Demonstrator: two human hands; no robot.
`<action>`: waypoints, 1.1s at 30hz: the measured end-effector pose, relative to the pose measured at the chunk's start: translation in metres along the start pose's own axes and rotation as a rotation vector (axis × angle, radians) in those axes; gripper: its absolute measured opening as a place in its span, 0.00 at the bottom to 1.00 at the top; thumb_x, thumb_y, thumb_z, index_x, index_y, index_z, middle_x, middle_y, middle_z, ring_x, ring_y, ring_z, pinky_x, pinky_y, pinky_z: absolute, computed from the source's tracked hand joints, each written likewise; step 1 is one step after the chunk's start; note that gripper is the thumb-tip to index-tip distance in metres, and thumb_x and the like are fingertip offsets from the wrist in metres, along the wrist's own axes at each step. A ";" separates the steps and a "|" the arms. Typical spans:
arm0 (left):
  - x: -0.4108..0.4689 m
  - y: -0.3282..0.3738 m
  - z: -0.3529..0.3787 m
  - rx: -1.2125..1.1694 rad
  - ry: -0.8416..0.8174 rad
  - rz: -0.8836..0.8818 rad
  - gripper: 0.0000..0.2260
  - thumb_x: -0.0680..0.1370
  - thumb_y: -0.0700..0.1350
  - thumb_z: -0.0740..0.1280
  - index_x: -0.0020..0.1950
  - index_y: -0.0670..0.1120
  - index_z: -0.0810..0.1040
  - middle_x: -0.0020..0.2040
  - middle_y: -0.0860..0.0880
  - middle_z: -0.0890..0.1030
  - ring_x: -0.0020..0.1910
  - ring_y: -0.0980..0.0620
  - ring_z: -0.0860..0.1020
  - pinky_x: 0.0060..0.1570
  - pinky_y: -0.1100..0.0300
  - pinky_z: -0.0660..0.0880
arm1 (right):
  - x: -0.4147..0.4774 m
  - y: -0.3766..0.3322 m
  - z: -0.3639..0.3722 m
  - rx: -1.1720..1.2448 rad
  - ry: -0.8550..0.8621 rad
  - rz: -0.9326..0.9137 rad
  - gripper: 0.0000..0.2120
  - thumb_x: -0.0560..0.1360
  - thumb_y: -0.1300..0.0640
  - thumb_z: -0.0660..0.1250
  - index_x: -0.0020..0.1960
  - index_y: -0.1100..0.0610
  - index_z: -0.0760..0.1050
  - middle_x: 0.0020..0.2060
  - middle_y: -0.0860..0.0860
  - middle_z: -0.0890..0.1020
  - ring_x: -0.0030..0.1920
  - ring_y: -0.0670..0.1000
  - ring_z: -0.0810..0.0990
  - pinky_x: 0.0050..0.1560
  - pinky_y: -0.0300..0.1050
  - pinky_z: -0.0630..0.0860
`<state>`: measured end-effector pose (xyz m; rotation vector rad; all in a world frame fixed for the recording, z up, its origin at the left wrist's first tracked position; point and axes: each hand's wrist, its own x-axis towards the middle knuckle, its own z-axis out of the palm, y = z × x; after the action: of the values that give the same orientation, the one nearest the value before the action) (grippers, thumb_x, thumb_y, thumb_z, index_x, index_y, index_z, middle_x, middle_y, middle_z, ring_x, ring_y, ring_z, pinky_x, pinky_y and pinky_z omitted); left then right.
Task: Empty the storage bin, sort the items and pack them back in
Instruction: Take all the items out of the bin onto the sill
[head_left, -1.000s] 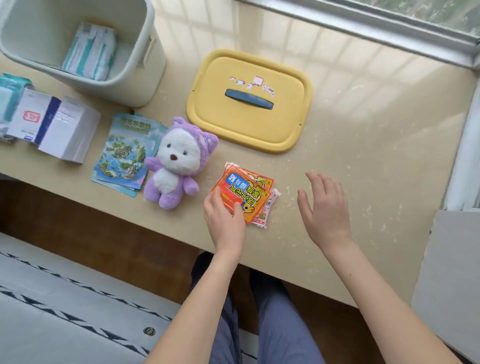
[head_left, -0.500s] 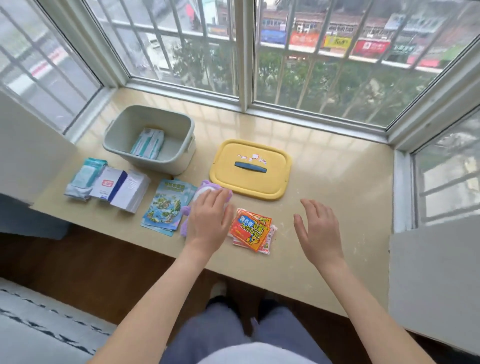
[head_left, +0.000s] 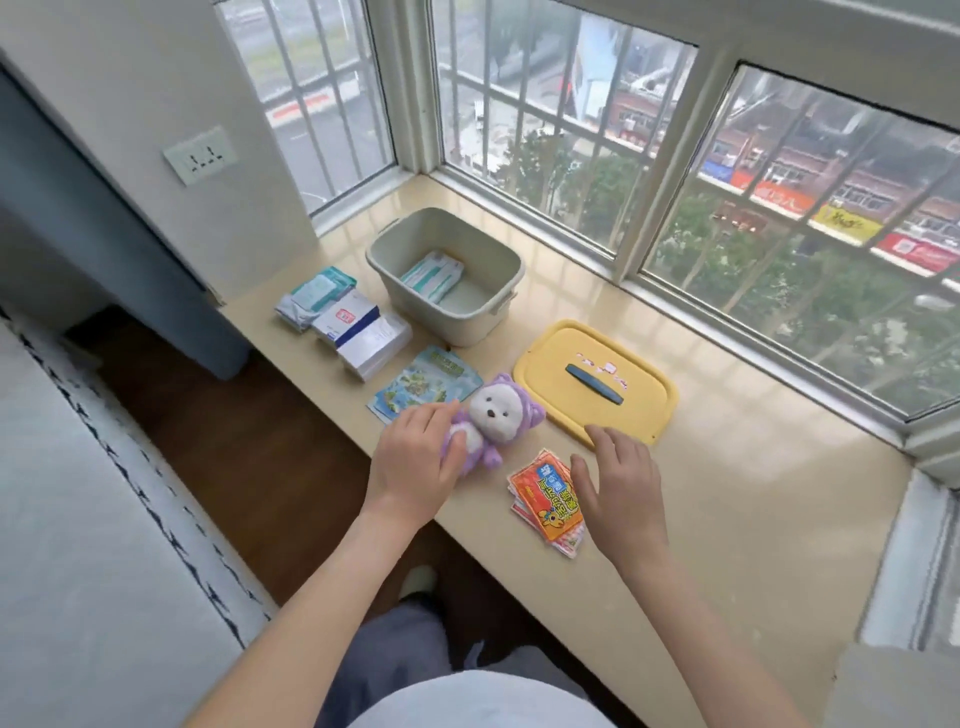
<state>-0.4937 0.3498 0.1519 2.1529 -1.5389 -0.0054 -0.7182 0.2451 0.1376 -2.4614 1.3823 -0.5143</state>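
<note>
Both bare forearms are reaching forward from the lower edge of the view, the left one angling in from the lower left. The left grip (head_left: 415, 470) is holding the plush toy (head_left: 498, 415), palm down, with its fingers curling over the toy's body. The right grip (head_left: 621, 486) is hovering palm down, its fingers relaxed and slightly spread, holding nothing.
</note>
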 end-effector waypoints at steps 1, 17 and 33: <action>-0.001 -0.008 -0.006 0.010 0.014 -0.019 0.19 0.79 0.50 0.58 0.63 0.41 0.79 0.56 0.45 0.82 0.54 0.43 0.79 0.52 0.50 0.77 | 0.007 -0.008 0.004 0.008 -0.002 -0.025 0.23 0.77 0.47 0.56 0.63 0.60 0.75 0.55 0.55 0.80 0.54 0.58 0.76 0.52 0.53 0.74; 0.044 -0.260 -0.094 0.044 -0.162 -0.102 0.23 0.80 0.53 0.54 0.66 0.42 0.77 0.61 0.45 0.80 0.61 0.46 0.76 0.61 0.50 0.72 | 0.100 -0.202 0.128 0.002 0.037 0.067 0.22 0.76 0.47 0.57 0.59 0.61 0.77 0.50 0.57 0.81 0.50 0.59 0.77 0.51 0.53 0.74; 0.201 -0.351 -0.077 -0.057 -0.272 0.043 0.22 0.80 0.53 0.54 0.65 0.43 0.77 0.57 0.47 0.81 0.56 0.48 0.78 0.54 0.54 0.76 | 0.214 -0.250 0.176 -0.039 0.041 0.284 0.22 0.77 0.50 0.55 0.62 0.62 0.75 0.53 0.57 0.80 0.51 0.58 0.78 0.52 0.54 0.75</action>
<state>-0.0869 0.2859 0.1380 2.1423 -1.7108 -0.3360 -0.3483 0.1985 0.1166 -2.2407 1.7363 -0.4771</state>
